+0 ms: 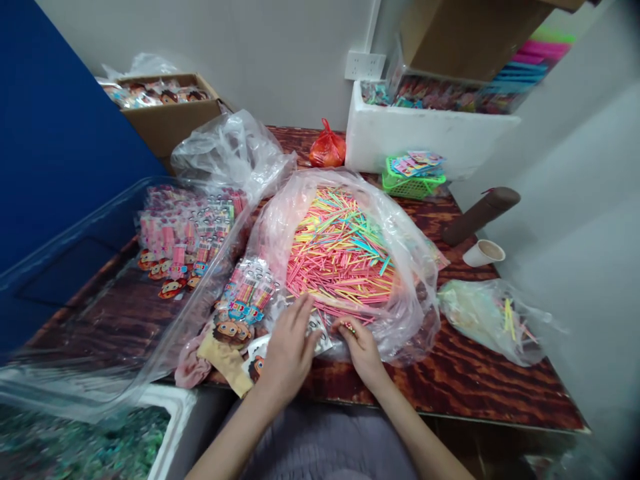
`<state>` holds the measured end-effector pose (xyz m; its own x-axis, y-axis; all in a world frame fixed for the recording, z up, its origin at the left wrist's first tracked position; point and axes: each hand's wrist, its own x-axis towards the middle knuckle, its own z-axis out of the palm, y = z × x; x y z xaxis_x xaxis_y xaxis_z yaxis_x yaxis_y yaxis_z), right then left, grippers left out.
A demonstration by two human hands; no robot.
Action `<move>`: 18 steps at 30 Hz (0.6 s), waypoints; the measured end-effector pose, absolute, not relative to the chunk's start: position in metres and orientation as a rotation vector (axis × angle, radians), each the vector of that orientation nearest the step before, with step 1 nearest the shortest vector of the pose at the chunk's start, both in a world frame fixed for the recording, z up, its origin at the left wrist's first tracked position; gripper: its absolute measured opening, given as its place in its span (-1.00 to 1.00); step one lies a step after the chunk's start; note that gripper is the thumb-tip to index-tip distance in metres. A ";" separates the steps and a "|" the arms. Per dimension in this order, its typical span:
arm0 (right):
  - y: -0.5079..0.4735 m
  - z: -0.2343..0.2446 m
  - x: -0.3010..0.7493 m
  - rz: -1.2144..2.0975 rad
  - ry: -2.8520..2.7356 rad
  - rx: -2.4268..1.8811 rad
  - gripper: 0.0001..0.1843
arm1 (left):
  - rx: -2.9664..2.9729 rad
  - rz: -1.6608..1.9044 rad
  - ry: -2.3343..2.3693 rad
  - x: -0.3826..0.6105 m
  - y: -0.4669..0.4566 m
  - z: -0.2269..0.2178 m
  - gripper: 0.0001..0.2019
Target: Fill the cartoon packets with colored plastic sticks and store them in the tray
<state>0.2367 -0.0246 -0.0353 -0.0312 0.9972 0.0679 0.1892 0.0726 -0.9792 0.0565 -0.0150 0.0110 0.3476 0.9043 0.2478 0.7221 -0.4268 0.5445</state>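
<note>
My left hand [290, 343] lies over clear cartoon-face packets [257, 365], its fingers stretched out and its thumb apart. Part of the packets is hidden beneath it. Close by on the right, my right hand [361, 350] is closed around a small bundle of thin coloured sticks [349, 327], whose ends show at the fingertips. Just beyond both hands, a large open plastic bag [415, 293] holds a heap of pink, yellow, green and blue sticks [345, 257]. Filled stick packets [247, 293] with cartoon faces lie left of my left hand.
More filled packets [187, 230] lie in a clear plastic tub [165, 347] at left. A green basket [413, 187], red bag [327, 147], brown bottle [480, 217], paper cup [483, 253] and smaller stick bag [490, 317] surround the heap. A foam box [425, 140] stands behind.
</note>
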 end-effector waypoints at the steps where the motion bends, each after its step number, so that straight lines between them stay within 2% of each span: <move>1: -0.024 -0.034 0.237 1.081 -1.403 -1.290 -0.79 | 2.284 0.721 1.539 0.047 -0.014 0.008 -0.51; 7: -0.025 -0.031 0.236 1.046 -1.434 -1.286 -0.78 | 2.324 0.549 1.799 0.021 -0.012 -0.006 -0.50; 16: -0.026 -0.033 0.236 1.049 -1.435 -1.298 -0.78 | 1.770 0.907 1.799 0.020 -0.009 -0.006 -0.89; 18: -0.026 -0.034 0.235 1.053 -1.431 -1.295 -0.78 | 1.770 0.895 1.793 0.016 -0.008 -0.007 -0.89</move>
<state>0.2355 -0.0264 -0.0336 -0.0369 0.9962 0.0792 0.2211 0.0855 -0.9715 0.0162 -0.0079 -0.0073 -0.0632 0.9911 0.1170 0.6896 -0.0414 0.7230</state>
